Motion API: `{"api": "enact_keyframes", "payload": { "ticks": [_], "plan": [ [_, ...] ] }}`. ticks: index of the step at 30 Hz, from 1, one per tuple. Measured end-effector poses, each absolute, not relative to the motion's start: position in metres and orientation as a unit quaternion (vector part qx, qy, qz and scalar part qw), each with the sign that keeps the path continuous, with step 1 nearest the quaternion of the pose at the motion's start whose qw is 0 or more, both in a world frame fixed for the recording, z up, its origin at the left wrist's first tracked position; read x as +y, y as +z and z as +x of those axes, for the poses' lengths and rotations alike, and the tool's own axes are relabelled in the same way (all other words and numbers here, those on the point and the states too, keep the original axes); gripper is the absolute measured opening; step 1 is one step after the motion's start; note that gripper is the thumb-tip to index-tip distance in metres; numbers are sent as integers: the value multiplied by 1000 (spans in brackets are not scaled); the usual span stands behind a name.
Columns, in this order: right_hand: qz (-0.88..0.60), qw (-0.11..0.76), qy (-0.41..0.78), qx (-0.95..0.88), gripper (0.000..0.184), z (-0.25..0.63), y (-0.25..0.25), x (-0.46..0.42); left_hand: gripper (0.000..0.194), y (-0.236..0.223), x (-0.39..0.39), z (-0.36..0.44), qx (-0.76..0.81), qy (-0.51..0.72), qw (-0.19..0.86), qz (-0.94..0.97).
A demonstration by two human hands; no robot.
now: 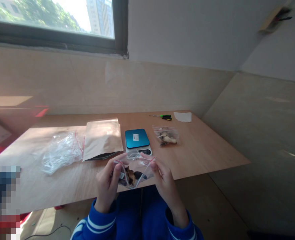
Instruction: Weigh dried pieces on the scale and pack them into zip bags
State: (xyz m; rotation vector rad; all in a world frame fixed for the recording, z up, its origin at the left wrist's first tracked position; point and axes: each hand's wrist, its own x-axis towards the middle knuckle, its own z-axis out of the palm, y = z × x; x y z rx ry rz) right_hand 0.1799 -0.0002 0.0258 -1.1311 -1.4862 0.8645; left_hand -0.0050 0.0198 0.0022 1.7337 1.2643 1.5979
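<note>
Between my two hands a clear zip bag [141,170] with a red seal line is held with its mouth spread apart. Dried brown pieces [130,176], perhaps mushroom, lie inside it. My left hand [109,180] pinches the left edge of the bag's mouth, and my right hand [164,175] grips the right edge. Just beyond the bag stands a digital scale [137,138] with a blue top plate and a white label; its front is partly hidden by the bag. Right of the scale lies a second zip bag [166,136] holding pale dried pieces.
A brown paper pouch [102,136] lies left of the scale, its dark opening facing me. Farther left is a heap of clear plastic bags [62,151]. Screwdrivers [164,117] and a white paper piece [183,117] rest at the back of the wooden table [200,151], near the wall.
</note>
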Motion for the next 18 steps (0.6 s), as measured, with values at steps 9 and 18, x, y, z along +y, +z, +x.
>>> {"api": "enact_keyframes", "payload": {
  "ticks": [9,18],
  "plan": [
    [-516,578,341,-532,42,180,24,-2,32,9,15,-7,510,667,278,466],
    [-522,654,301,-458,28,179,15,7,24,16,17,-8,488,652,369,448]
  ]
}}
